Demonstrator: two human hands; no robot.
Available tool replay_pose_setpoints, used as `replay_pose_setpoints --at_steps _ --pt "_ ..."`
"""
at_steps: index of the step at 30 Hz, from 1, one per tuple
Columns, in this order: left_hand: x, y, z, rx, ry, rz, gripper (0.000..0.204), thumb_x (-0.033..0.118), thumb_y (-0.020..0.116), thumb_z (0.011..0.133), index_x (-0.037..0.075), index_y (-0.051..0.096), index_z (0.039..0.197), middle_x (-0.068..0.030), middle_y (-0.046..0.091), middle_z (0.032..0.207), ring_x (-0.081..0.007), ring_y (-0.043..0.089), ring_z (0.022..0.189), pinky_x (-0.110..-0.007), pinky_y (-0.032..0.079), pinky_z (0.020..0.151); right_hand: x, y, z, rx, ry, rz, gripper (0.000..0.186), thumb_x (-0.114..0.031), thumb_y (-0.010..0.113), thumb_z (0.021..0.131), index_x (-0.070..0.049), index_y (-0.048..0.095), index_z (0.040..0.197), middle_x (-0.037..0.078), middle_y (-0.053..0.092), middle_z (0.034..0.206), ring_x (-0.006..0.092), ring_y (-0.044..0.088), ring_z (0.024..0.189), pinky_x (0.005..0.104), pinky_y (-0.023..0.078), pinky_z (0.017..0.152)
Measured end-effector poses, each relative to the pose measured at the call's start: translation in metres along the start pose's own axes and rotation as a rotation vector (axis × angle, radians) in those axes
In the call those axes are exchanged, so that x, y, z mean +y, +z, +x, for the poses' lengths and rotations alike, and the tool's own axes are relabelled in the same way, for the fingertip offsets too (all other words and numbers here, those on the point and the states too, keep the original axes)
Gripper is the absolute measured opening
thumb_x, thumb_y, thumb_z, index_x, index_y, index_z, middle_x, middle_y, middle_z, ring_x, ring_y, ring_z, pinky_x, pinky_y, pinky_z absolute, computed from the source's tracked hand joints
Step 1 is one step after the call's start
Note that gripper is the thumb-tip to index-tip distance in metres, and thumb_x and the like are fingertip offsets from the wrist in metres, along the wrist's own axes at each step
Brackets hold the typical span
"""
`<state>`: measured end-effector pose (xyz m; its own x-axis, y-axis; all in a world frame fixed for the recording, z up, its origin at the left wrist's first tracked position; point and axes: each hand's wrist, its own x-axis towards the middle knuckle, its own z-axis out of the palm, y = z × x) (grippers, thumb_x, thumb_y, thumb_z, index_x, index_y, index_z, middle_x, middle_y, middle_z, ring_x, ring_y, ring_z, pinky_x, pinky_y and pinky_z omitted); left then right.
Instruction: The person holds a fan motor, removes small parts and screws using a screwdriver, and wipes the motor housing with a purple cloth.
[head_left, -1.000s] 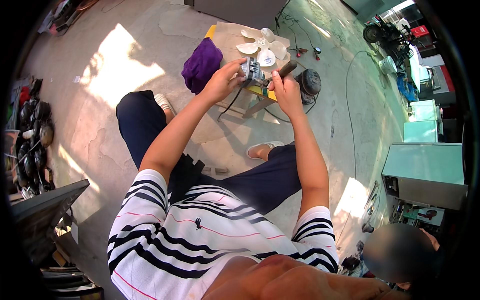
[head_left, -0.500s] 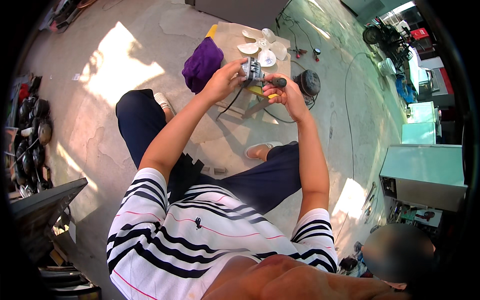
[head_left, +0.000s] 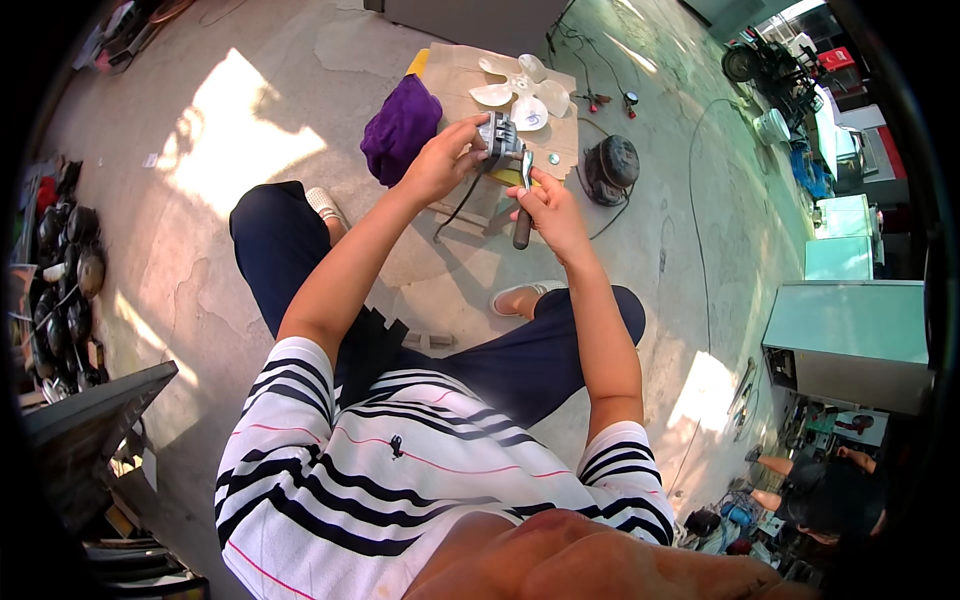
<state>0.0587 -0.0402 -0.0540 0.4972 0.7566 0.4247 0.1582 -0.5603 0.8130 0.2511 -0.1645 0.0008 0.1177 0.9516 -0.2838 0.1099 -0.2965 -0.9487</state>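
My left hand (head_left: 440, 163) is closed around the side of a small grey electric motor (head_left: 500, 136), with a black cord (head_left: 458, 212) hanging from its underside. My right hand (head_left: 555, 215) grips a ratchet wrench (head_left: 521, 232) by its dark handle. The handle points back toward me, and the shiny ratchet head is at the motor's right end; what it fits onto is too small to make out. Just beyond the motor a white fan blade (head_left: 522, 92) with several petals lies on a cardboard-topped stand (head_left: 455, 65). A small round piece (head_left: 553, 158) lies near the board's right edge.
A purple cloth (head_left: 400, 130) drapes over the stand's left side. To the right a black compressor (head_left: 611, 170) stands on the floor, with hoses and a gauge (head_left: 630, 98) behind. Dark compressors (head_left: 62, 290) line the far left. Another person (head_left: 835, 490) is at the lower right.
The ratchet wrench's handle has swung from pointing right to pointing back toward me, my right hand moving with it. My left hand still holds the motor. The other person now shows more.
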Motion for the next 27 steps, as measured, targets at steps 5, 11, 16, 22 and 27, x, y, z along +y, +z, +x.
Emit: replay_pose_setpoints --at_steps 5,11,16,22,27 --pt "0.000 0.001 0.000 -0.004 0.009 -0.011 0.016 0.005 0.070 0.092 0.003 0.057 0.101 -0.0142 0.055 0.148 -0.0353 0.062 0.121 -0.041 0.052 0.099 0.053 0.020 0.004 0.137 -0.191 0.000 0.066 -0.008 0.063 0.101 0.006 0.030 0.157 0.011 0.069 0.110 0.0116 0.067 0.085 0.0240 0.054 0.077" --pt "-0.003 0.002 0.000 -0.009 -0.008 -0.069 0.016 0.004 0.070 0.092 0.003 0.057 0.102 -0.0141 0.054 0.148 -0.0344 0.062 0.120 -0.041 0.051 0.099 0.084 0.036 0.012 0.383 -0.325 -0.234 0.059 -0.005 0.062 0.100 -0.003 0.041 0.156 0.006 0.071 0.104 0.0087 0.067 0.086 0.0241 0.054 0.077" --pt "-0.002 0.001 0.002 -0.010 0.011 -0.009 0.016 0.005 0.069 0.092 0.004 0.057 0.102 -0.0137 0.055 0.148 -0.0342 0.062 0.119 -0.041 0.051 0.099 0.106 0.039 0.031 0.610 -0.579 -0.529 0.057 -0.006 0.061 0.100 -0.014 0.046 0.155 0.003 0.070 0.100 0.0081 0.066 0.081 0.0248 0.054 0.074" --pt "-0.001 0.000 0.002 -0.017 -0.027 -0.048 0.015 0.005 0.070 0.092 0.004 0.058 0.101 -0.0146 0.055 0.148 -0.0355 0.061 0.122 -0.042 0.051 0.100 0.102 0.040 0.027 0.502 -0.446 -0.193 0.059 -0.008 0.059 0.100 -0.009 0.043 0.156 0.009 0.068 0.097 0.0173 0.066 0.080 0.0305 0.053 0.077" --pt "-0.002 -0.001 0.002 -0.021 -0.036 -0.077 0.015 0.005 0.070 0.092 0.004 0.058 0.100 -0.0149 0.055 0.148 -0.0362 0.061 0.122 -0.042 0.051 0.100 0.074 0.030 0.008 0.304 -0.291 0.062 0.056 -0.010 0.054 0.105 -0.004 0.038 0.158 0.000 0.059 0.089 0.0076 0.059 0.080 0.0223 0.048 0.075"
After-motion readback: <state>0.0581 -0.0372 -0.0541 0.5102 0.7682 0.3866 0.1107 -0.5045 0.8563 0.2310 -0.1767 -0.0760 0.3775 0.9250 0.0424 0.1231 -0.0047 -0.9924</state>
